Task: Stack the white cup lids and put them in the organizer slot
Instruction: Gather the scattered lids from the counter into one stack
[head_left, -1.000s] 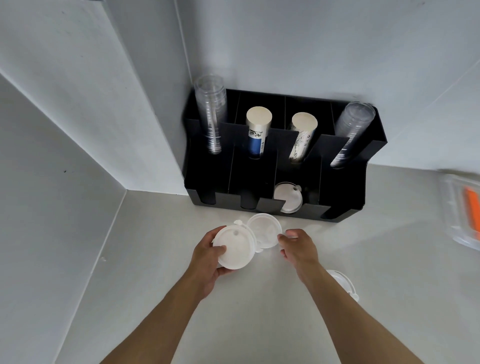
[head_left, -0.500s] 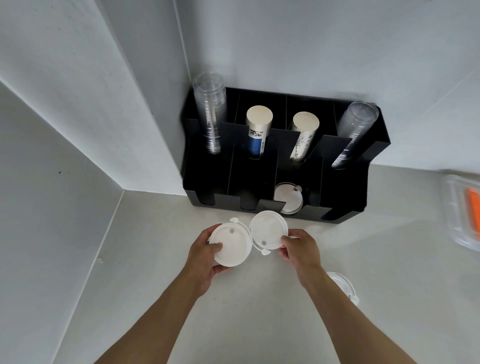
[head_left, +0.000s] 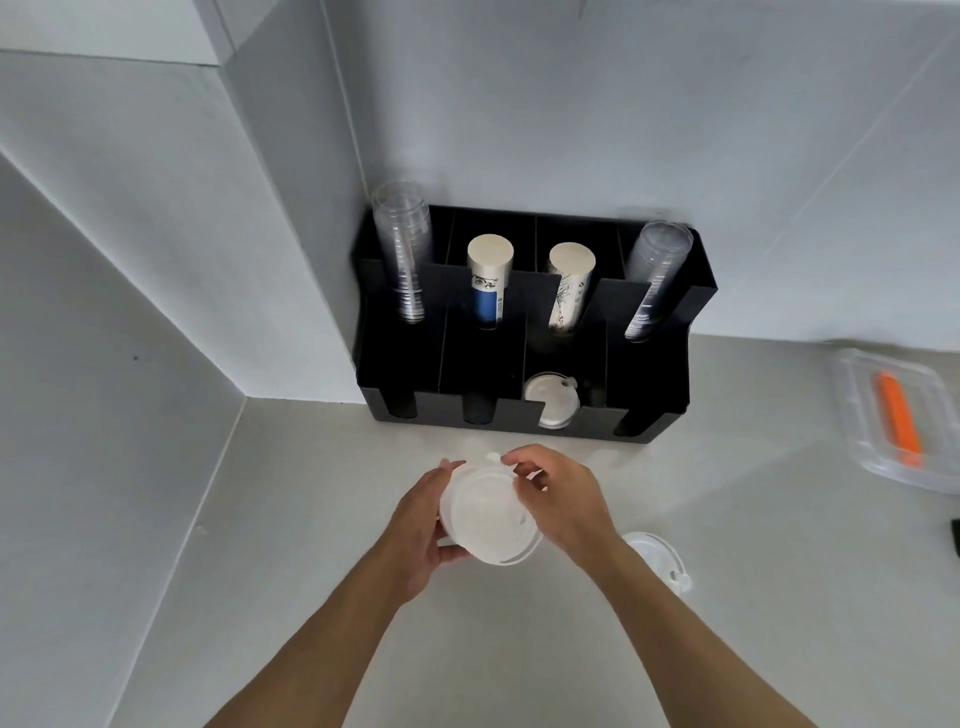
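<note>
Both hands meet above the pale grey countertop, pressing thin white round plastic cup lids together into one nested stack; how many are in it can't be told. The left hand cups the stack from its left edge and underneath, fingers curled on the rim, likely to keep the lids lined up. The right hand comes over the top right, fingertips pinching the far rim, probably seating the upper lid. So both hands are grasping the lid stack, neither empty. One more loose white lid lies flat on the counter just beside the right wrist, apart from the stack, so stacking looks unfinished. The black multi-slot plastic organizer sits against the wall in the corner, straight ahead. Its third front slot from the left already holds white lids standing on edge, so that's the likely target. Front notch is narrow and the dividers are close, so the stack needs to go in edge-on. Open counter lies between hands and organizer, nothing blocking. A clear plastic container with an orange item inside sits well off right.
</note>
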